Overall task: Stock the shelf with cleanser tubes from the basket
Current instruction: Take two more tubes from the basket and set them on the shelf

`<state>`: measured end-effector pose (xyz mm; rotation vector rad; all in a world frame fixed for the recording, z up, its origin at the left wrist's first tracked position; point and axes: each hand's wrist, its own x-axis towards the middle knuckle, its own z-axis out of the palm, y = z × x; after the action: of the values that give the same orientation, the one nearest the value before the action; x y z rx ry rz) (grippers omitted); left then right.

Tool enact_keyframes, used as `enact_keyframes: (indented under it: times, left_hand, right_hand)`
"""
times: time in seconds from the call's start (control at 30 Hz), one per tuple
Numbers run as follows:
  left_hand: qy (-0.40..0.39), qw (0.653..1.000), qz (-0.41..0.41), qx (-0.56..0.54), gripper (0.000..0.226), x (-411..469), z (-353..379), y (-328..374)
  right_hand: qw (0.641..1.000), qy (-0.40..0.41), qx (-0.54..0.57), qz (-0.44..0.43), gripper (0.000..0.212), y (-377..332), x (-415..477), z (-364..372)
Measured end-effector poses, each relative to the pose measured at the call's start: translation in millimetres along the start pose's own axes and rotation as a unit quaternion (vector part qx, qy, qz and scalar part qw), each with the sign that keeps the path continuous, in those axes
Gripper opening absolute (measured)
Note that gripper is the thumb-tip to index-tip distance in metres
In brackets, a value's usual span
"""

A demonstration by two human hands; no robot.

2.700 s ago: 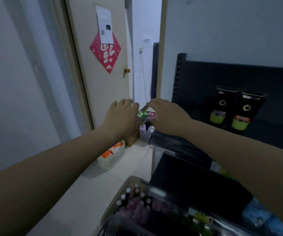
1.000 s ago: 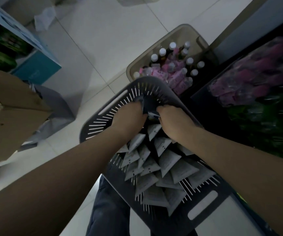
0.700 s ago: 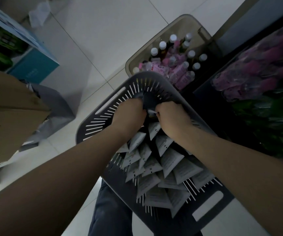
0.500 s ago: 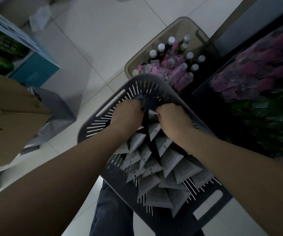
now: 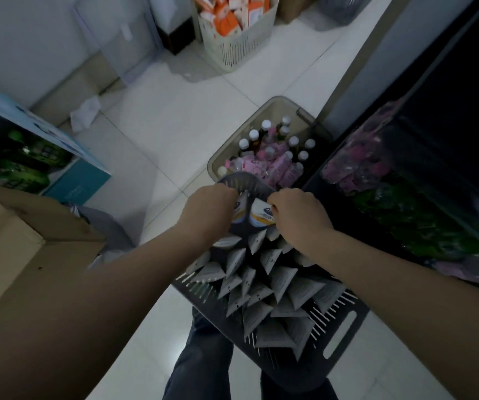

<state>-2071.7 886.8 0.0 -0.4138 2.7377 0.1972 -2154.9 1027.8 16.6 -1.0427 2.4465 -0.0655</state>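
Both of our hands were curled shut, each around the upper part of one cleanser tube at the far end of the grey basket. Going from left to right: a cardboard box stood at the left edge, with a blue carton of green bottles behind it. Our left hand gripped the left tube, fingers wrapped over its top so that only a pale stretch of its body showed beside the knuckles. Just beside it, our right hand held the right tube, whose white body with a dark mark and a yellow band showed below the fingers. Each tube's long axis ran roughly upright, slightly tilted, its lower part down among the others; which end was the cap we could not tell.

Nearer to us, the rest of the tubes stood packed in the basket, their flat crimped ends pointing up at us like grey wedges. The basket rested over our legs in dark trousers. Beyond our hands a beige basket of white-capped bottles and pink packs sat on the tiled floor, touching the grey one's far rim. A cream basket of orange boxes stood farther off. At the right, the dark shelf held pink and green wrapped goods.
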Motion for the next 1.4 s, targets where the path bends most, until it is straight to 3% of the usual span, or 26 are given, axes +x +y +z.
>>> enact_keyframes:
  times: [0.27,0.4,0.5,0.73,0.83,1.4]
  left_hand:
    - [0.056,0.99,0.113,0.069,0.013,-33.5,-99.9,3.8]
    - [0.076,0.978,0.163,0.104,0.019,-51.3,-145.6,12.2]
    - [0.09,0.965,0.206,0.132,0.025,-65.8,-175.9,22.5]
    - [0.133,0.922,0.307,0.195,0.027,-98.4,-241.5,48.6]
    - [0.147,0.913,0.321,0.202,0.03,-107.4,-270.8,66.8]
    - [0.262,0.836,0.435,0.21,0.037,-148.2,-419.7,188.1]
  right_hand:
    - [0.997,0.057,0.001,0.053,0.028,-20.0,-50.6,-74.2]
    - [0.995,0.067,-0.001,0.076,0.025,-31.7,-83.1,-114.9]
    - [0.992,0.091,-0.008,0.092,0.033,-37.4,-107.3,-135.8]
    - [0.983,0.112,0.027,0.143,0.03,-47.9,-173.2,-193.8]
    - [0.977,0.133,0.019,0.168,0.016,-44.3,-196.9,-215.4]
    - [0.948,0.23,-0.011,0.22,0.023,1.6,-332.9,-347.6]
